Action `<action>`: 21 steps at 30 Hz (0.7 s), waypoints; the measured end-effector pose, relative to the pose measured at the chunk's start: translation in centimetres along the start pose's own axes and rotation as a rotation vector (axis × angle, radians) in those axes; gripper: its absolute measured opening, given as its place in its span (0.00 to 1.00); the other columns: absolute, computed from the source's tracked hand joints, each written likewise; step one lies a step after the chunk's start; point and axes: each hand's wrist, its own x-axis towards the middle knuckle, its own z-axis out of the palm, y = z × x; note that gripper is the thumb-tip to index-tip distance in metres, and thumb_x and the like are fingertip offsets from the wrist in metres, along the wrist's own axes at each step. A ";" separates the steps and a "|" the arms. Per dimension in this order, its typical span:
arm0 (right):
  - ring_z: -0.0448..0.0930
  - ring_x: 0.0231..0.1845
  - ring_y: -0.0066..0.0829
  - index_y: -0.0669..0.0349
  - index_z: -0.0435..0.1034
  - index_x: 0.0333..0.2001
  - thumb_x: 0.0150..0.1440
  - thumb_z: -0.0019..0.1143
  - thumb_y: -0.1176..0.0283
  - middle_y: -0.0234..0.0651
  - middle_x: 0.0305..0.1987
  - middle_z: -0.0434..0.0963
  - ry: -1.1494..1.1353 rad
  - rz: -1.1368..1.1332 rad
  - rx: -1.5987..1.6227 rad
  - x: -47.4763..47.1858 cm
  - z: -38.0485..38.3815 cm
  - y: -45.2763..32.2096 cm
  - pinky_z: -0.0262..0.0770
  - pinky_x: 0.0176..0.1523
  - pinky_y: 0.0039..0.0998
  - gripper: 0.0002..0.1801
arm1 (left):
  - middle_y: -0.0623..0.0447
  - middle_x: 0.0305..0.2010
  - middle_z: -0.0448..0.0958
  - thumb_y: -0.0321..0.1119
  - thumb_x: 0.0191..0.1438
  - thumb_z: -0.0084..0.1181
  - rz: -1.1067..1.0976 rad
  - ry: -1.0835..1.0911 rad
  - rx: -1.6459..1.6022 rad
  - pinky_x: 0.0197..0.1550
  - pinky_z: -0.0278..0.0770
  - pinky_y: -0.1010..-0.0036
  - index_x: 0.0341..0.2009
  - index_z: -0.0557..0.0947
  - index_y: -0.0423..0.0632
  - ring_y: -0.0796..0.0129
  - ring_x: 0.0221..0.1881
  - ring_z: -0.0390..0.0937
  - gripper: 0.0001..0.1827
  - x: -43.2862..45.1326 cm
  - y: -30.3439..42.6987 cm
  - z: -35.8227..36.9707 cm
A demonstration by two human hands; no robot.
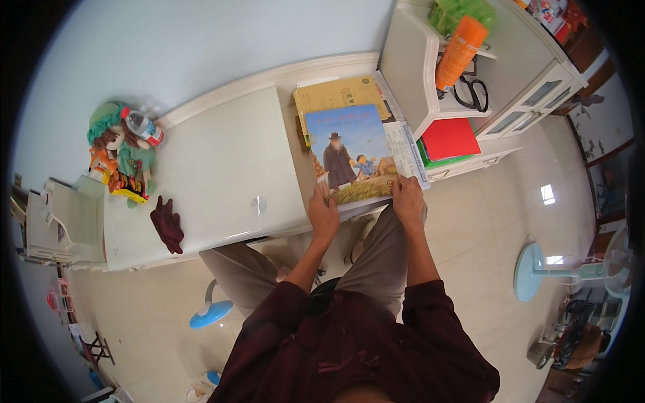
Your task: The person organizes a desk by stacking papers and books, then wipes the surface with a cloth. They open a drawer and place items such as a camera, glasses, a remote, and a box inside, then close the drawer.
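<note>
A picture book (352, 151) with an illustrated cover, a dark-coated figure and a smaller one under a blue sky, lies at the right end of the desk. My left hand (324, 214) grips its near left corner, and my right hand (408, 198) grips the near right corner. Beneath and behind it are a tan-covered book or folder (335, 94) and printed papers (404, 146). How many items make up this pile is hidden. A dark red cloth glove (168, 225) rests on the glass desk top (221, 166), away from both hands.
A doll (121, 146), a plastic bottle (144, 128) and a yellow snack packet (128, 189) stand at the desk's left. To the right, a white shelf unit (408, 55) holds an orange spray can (461, 55), black scissors (471, 94) and a red folder (452, 138). A fan (529, 272) stands on the floor.
</note>
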 end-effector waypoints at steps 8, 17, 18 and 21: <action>0.53 0.71 0.50 0.45 0.59 0.66 0.59 0.50 0.60 0.45 0.71 0.54 0.030 -0.313 -0.142 -1.4 2.3 -3.9 0.46 0.70 0.52 0.30 | 0.31 0.50 0.73 0.27 0.53 0.56 0.012 0.071 -0.082 0.55 0.68 0.58 0.60 0.67 0.33 0.40 0.51 0.72 0.29 -0.8 -0.4 1.6; 0.45 0.75 0.47 0.36 0.55 0.69 0.64 0.40 0.54 0.40 0.75 0.49 -0.026 -0.336 -0.304 -1.8 6.1 -3.2 0.36 0.71 0.57 0.28 | 0.33 0.50 0.72 0.24 0.54 0.54 -0.004 0.143 -0.236 0.54 0.69 0.60 0.64 0.61 0.34 0.41 0.51 0.72 0.33 -1.3 -1.0 1.8; 0.46 0.75 0.48 0.37 0.55 0.68 0.64 0.40 0.54 0.40 0.74 0.49 0.008 -0.360 -0.296 -1.8 6.3 -2.8 0.38 0.70 0.58 0.28 | 0.32 0.50 0.72 0.25 0.54 0.54 0.009 0.160 -0.252 0.54 0.69 0.60 0.64 0.61 0.33 0.42 0.51 0.72 0.33 -1.6 -0.9 1.7; 0.48 0.73 0.51 0.37 0.56 0.68 0.64 0.41 0.54 0.42 0.74 0.50 0.074 -0.412 -0.290 -1.5 6.8 -2.2 0.41 0.69 0.60 0.28 | 0.33 0.51 0.72 0.27 0.55 0.53 0.000 0.062 -0.211 0.52 0.69 0.59 0.65 0.58 0.34 0.42 0.52 0.71 0.34 -2.2 -0.6 0.8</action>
